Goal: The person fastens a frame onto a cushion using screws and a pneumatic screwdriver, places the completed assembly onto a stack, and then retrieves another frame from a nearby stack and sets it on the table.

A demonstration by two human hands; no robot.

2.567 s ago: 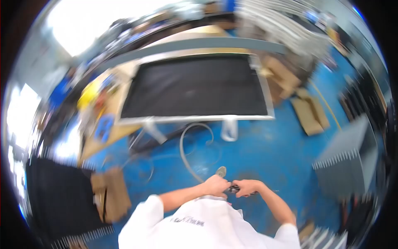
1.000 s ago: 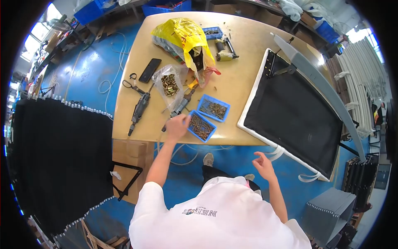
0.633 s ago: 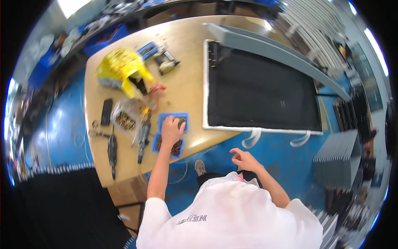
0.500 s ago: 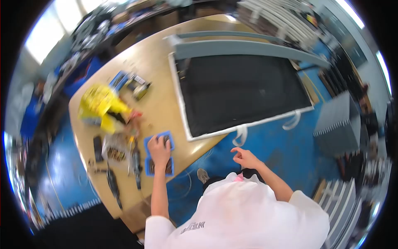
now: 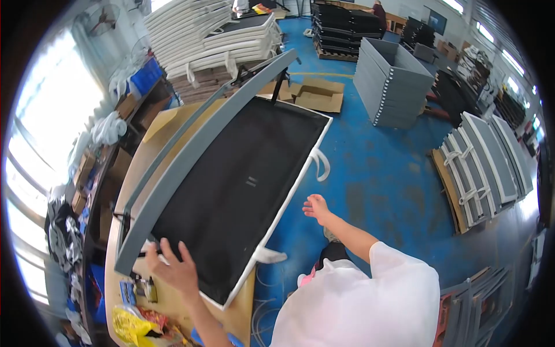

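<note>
A black fabric panel with a white-edged frame (image 5: 248,179) lies on the table, and a long grey curved rail (image 5: 193,156) stands along its far side. My left hand (image 5: 176,272) is over the panel's near left corner, close to the rail's end, with fingers spread and nothing in them. Whether its fingertips touch the panel cannot be made out. Past the panel's white edge, my right hand (image 5: 316,207) hangs over the blue floor, fingers loosely extended and holding nothing. White straps (image 5: 319,164) stick out from that edge.
On the tan table (image 5: 153,136) are a yellow bag (image 5: 132,327) and a small yellow-black device (image 5: 146,288). Open cardboard (image 5: 318,95) and a tall grey panel stack (image 5: 393,81) stand on the floor. More curved panels (image 5: 483,168) lean at right; white-edged panels (image 5: 191,37) are piled behind.
My left hand has left the blue tray of small parts and moved to the panel's corner, its fingers opening. The view has swung right. My right hand stays beside the panel.
</note>
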